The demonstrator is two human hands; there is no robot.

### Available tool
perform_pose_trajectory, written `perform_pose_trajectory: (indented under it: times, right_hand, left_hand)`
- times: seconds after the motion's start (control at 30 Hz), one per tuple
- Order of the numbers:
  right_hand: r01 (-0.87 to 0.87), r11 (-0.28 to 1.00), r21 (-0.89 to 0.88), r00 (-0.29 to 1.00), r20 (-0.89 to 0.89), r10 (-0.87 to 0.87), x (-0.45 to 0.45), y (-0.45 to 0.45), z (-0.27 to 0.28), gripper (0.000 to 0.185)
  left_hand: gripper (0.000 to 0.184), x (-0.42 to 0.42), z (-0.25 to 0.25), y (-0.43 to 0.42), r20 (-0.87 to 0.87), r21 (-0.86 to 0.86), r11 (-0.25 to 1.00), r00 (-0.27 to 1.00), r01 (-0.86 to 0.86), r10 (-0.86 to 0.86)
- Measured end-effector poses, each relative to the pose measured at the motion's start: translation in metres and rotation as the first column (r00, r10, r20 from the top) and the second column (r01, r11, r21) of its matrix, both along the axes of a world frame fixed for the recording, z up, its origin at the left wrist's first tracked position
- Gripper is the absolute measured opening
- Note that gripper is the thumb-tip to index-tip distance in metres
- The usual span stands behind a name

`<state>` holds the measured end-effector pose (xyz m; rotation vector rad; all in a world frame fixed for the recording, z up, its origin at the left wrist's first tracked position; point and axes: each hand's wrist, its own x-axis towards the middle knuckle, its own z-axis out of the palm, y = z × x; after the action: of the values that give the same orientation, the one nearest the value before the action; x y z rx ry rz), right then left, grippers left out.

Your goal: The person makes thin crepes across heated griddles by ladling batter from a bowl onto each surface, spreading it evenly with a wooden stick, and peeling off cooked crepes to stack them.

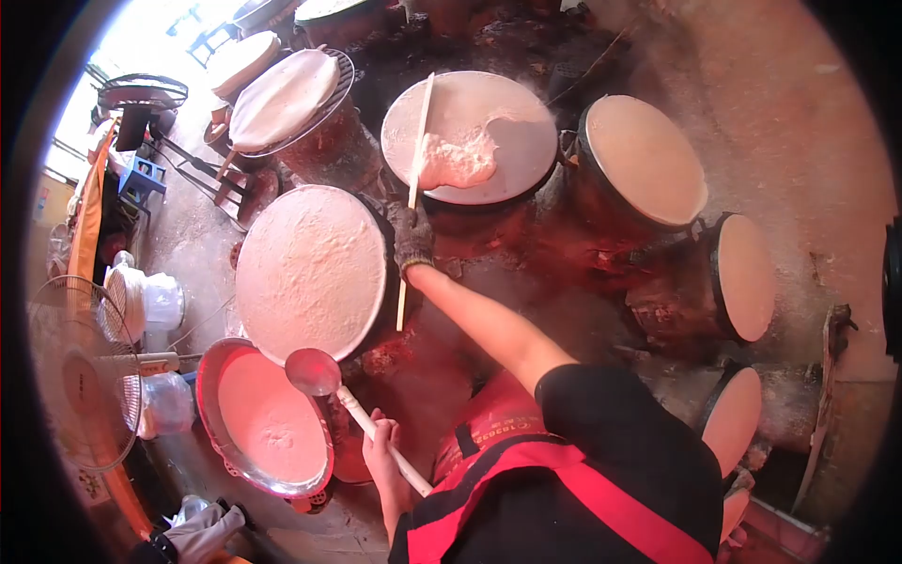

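My right hand (412, 240), in a dark knitted glove, grips a long flat wooden stick (421, 141). The stick lies across the left part of a round griddle (531, 141), beside a lump of wet batter (458, 160). My bare left hand (381, 451) is wrapped round the handle of a ladle (313, 372). The ladle's round bowl is near the rim of an oval tub of batter (272, 423) and the lower edge of a batter-covered griddle (315, 268).
More round griddles (644, 160) stand at the right, and a flat sheet (285, 99) rests on a round rack at the upper left. A fan (85, 376) is at the left edge. Another person's gloved hand (202, 534) shows at the lower left.
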<state>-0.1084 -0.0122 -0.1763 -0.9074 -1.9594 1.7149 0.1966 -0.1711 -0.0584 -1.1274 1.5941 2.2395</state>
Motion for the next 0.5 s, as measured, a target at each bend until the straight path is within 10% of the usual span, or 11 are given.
perform_pose_trajectory:
  times: [0.2,0.33,0.5]
  right_hand:
    - [-0.074,0.996,0.041,0.996,-0.038,0.076,0.061,0.061,-0.012,0.038]
    - [-0.119,0.929,-0.35,0.987,-0.142,0.073,0.067,0.119,-0.005,0.026]
    - [-0.07,0.526,-0.847,0.988,-0.133,-0.082,0.05,0.108,0.061,0.022]
  left_hand:
    - [0.043,-0.024,0.006,0.02,-0.047,0.028,0.995,0.995,0.092,-0.091]
    - [0.04,-0.028,0.002,0.026,-0.051,0.048,0.985,0.986,0.164,-0.162]
    - [0.04,-0.03,0.0,0.036,-0.088,0.044,0.98,0.977,0.197,-0.192]
